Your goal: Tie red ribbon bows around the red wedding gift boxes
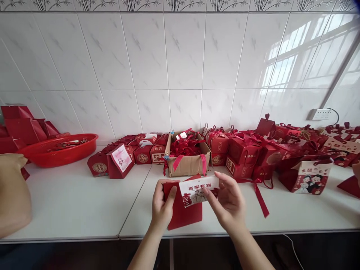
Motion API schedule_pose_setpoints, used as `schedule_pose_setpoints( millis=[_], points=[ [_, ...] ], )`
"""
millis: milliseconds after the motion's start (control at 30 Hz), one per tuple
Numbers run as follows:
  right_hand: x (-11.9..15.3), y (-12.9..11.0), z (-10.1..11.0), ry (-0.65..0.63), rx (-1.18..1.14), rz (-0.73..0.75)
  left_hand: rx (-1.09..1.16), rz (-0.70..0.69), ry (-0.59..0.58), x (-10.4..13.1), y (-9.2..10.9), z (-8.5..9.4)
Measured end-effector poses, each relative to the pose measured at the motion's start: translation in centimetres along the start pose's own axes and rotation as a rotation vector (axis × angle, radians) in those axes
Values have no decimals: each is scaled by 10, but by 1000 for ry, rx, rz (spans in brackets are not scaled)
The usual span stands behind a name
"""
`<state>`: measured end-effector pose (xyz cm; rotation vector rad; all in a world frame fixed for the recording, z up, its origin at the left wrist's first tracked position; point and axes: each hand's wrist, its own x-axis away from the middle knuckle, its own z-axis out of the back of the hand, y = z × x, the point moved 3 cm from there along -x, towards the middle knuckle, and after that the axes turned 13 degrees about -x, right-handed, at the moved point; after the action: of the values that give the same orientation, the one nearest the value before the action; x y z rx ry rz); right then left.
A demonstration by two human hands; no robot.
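Above the table's front edge, my left hand (164, 206) grips a red paper gift box (185, 217) by its left side, thumb across its face. A white card (197, 192) with red lettering and a printed couple lies over the upper part of the box. My right hand (229, 200) pinches this card at its right edge, thumb in front and fingers behind. Just beyond both hands stands a cardboard box (185, 167) filled with red ribbons (188, 145), some hanging over its front.
A red plastic basin (64, 150) holding small items stands at the left, near stacked red boxes (22, 123). Finished-looking red gift boxes (243, 155) line the wall. At far left a tan rounded shape (14, 195) rests on the white table (84, 210). A power strip (320, 114) hangs at right.
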<state>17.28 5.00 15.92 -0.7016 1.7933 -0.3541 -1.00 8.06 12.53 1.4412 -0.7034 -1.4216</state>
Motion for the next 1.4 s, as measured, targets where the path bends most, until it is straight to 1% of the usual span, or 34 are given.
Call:
schedule_pose_setpoints(
  millis=[100, 133, 167, 200, 233, 300, 367, 433, 500, 533, 600, 667, 733, 800, 833, 867, 933, 967, 1000, 1067, 1400],
  points=[
    [2, -15, -1, 108, 56, 220, 19, 17, 32, 1, -1, 0],
    [2, -19, 0, 147, 57, 272, 38, 33, 35, 1, -1, -1],
    [2, -22, 1, 170, 55, 291, 66, 48, 35, 1, -2, -2],
    [0, -21, 0, 171, 53, 271, 102, 57, 33, 1, -1, -3],
    [-3, -17, -1, 148, 56, 214, 142, 60, 32, 1, -1, -3],
    [-8, -1, -5, 54, 103, 61, 207, 58, 34, 1, -1, -4],
    [-11, 17, -9, -43, 230, -31, 241, 66, 28, 1, -2, -4],
    [-12, 31, -10, -71, 384, -47, 242, 73, 14, 2, -4, -3],
    [-13, 38, -9, -66, 456, -27, 213, 48, 11, 3, -6, -3],
    [-13, 40, -9, -78, 437, -24, 187, 24, 15, 3, -7, -3],
    [-14, 44, -10, -159, 333, -62, 113, -16, 32, 3, -9, -4],
    [-14, 48, -12, -228, 238, -132, 38, -6, 61, 1, -11, -4],
    [-14, 52, -12, -230, 210, -174, -38, 2, 134, -1, -11, -3],
    [-13, 55, -11, -202, 213, -173, -106, -51, 197, -3, -7, 0],
    [-12, 57, -11, -195, 208, -172, -130, -80, 184, -3, -4, 0],
    [-11, 59, -12, -190, 198, -176, -144, -91, 140, -4, -2, -1],
    [-7, 62, -13, -182, 172, -188, -138, -52, 16, -4, 0, -2],
    [-5, 62, -14, -175, 159, -189, -127, -18, -24, -4, -1, -3],
    [-3, 63, -15, -170, 149, -184, -118, 12, -37, -4, -1, -3],
    [-1, 64, -17, -155, 146, -163, -114, 34, -21, -3, -2, -2],
    [2, 65, -21, -120, 112, -114, -99, 30, -33, -4, -4, -3]
  ],
)
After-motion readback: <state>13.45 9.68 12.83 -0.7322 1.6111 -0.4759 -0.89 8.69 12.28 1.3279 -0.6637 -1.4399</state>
